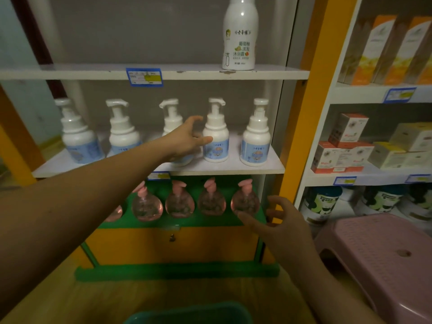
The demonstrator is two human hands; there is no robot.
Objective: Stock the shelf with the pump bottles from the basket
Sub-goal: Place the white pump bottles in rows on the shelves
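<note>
Five white pump bottles with pale blue labels stand in a row on the middle shelf (pixel 257 170). The left hand (pixel 187 141) reaches in among them: it sits in front of the third bottle (pixel 171 118), hiding most of that bottle's body, and its thumb tip touches the left side of the fourth bottle (pixel 216 141) at the top of the label. The fingers are spread and gently curved, the forefinger raised toward the gap between the two pump necks; the hand grips nothing, and whether the palm touches the third bottle cannot be told. The left arm stretches long and nearly straight from the lower left corner up to the shelf. The fifth bottle (pixel 256 143) stands just beside the fourth, apart from the hand. On the green ledge (pixel 182 222) below, round clear bottles of pink liquid with pink pumps stand in a row. The right hand (pixel 278 220) hovers low, just beside the rightmost pink bottle (pixel 245 202), fingers loosely curled and apart, holding nothing; whether the fingertips touch that bottle is unclear. The teal rim of the basket (pixel 187 312) shows at the bottom edge, well below both hands. One tall white bottle (pixel 240 36) stands on the upper shelf, and a pink stool (pixel 385 260) sits to the right.
</note>
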